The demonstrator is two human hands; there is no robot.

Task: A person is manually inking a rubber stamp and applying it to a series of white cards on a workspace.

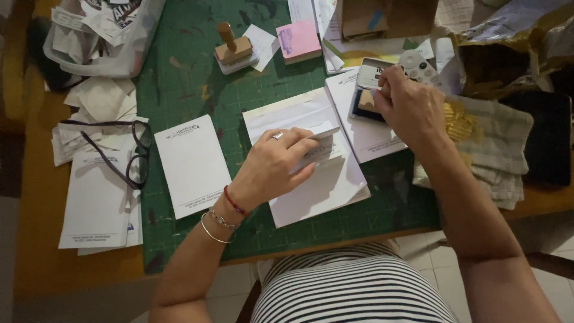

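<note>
Nearest the table's front edge, the person's striped top shows, and both bare forearms reach out over a green cutting mat [179, 78] that covers the wooden table [36, 197]. At the near left, a stack of white printed paper sheets [95, 203] lies partly off the mat, with a pair of dark-framed glasses [134, 152] resting across it. Just right of that, a single white printed sheet [192, 164] lies flat on the mat.

Mid-table, the left hand [272, 167], wearing a ring and bracelets, presses down on a pile of white envelopes [323, 185]; its fingers are curled and pinch a small white card [320, 143] against the pile. Further right, the right hand [409, 107] hovers over a dark ink pad in an open tin [366, 101], fingers bunched closed around something I cannot make out. A folded pale cloth [496, 149] sits right of that wrist.

Farther back, a wooden-handled stamp [232, 48] stands on the mat, with a pink sticky-note block [298, 40] to its right. A clear plastic bag of paper scraps [101, 30] fills the far left corner.
</note>
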